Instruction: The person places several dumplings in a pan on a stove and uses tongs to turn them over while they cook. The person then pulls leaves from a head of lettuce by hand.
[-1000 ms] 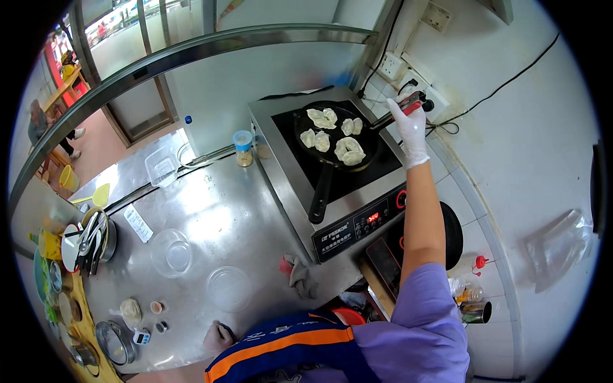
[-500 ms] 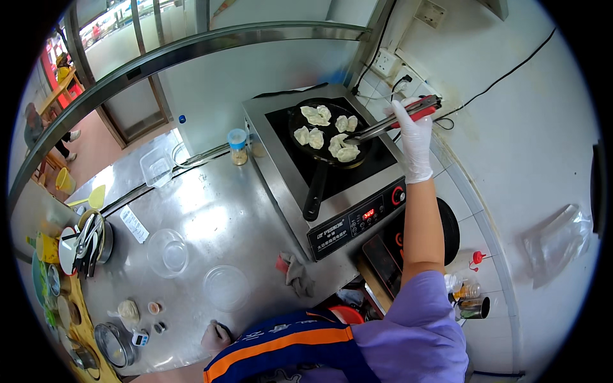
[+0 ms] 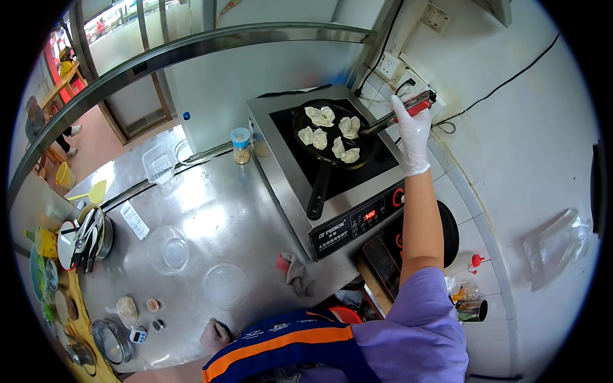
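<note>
Bottom of frame: your purple sleeve and the orange-striped apron. Left hand not in view.

Lower centre, on the steel counter (image 3: pixel 217 217): a grey rag (image 3: pixel 295 273) just beside the cooker's front corner, two clear bowls (image 3: pixel 168 249) to its left. Far lower left, a cluster of small pots, cups and a pan of utensils (image 3: pixel 86 237), too small to sort.

Centre right: your right forearm runs up the frame alongside the induction cooker (image 3: pixel 332 166). The cooker's front panel shows a lit red display.

Upper centre: the black pan (image 3: pixel 329 137) sits on the cooker's glass top, its handle pointing down toward you. Five pale, folded dumplings (image 3: pixel 350 126) lie flat in it, apart or barely touching, white to cream, no browning visible on the upper sides.

Upper right: your right hand (image 3: pixel 412 131), in a white glove, is closed round the red-gripped handles of metal tongs (image 3: pixel 396 115). The tong tips reach over the pan's right rim, just beside the nearest dumpling; cannot tell if they touch it.

Beyond, a small jar (image 3: pixel 241 145) stands at the cooker's left edge; wall sockets (image 3: pixel 391 66) and a cable at the upper right.
</note>
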`<action>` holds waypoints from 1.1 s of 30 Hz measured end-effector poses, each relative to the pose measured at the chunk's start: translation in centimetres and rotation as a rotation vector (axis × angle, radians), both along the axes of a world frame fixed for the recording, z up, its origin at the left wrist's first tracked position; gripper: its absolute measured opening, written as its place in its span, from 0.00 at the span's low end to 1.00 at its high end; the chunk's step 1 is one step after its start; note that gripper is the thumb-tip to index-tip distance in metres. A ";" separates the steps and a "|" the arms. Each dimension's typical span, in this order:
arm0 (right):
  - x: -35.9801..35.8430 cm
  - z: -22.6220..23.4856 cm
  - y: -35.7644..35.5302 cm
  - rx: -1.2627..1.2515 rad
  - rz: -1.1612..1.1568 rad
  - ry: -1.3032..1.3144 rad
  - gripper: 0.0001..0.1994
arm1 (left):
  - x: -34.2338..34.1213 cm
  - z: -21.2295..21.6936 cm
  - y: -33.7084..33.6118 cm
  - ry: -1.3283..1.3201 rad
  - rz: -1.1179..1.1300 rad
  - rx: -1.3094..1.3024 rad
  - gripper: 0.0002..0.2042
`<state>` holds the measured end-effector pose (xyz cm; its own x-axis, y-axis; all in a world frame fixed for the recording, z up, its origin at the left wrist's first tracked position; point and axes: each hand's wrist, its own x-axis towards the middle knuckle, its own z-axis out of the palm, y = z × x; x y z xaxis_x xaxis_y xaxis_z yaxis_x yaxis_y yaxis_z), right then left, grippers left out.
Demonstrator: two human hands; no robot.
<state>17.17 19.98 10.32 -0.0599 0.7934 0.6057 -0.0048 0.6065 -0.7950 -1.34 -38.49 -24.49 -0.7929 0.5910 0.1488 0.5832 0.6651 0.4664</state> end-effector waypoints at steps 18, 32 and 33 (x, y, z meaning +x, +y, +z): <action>0.1 0.0 0.6 0.057 -0.143 0.069 0.15 | -0.1 -0.4 0.0 0.068 -0.008 0.034 0.04; -0.5 0.7 -2.6 0.019 0.032 0.142 0.10 | 0.3 0.2 0.2 0.047 0.010 0.070 0.06; -0.5 0.8 -3.0 0.006 0.062 0.144 0.10 | 0.2 0.3 0.2 0.044 0.008 0.056 0.06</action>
<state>16.70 16.95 11.16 -0.0205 0.7874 0.6161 -0.1560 0.6062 -0.7799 -1.18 -38.28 -24.18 -0.7895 0.5744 0.2163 0.5987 0.6434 0.4770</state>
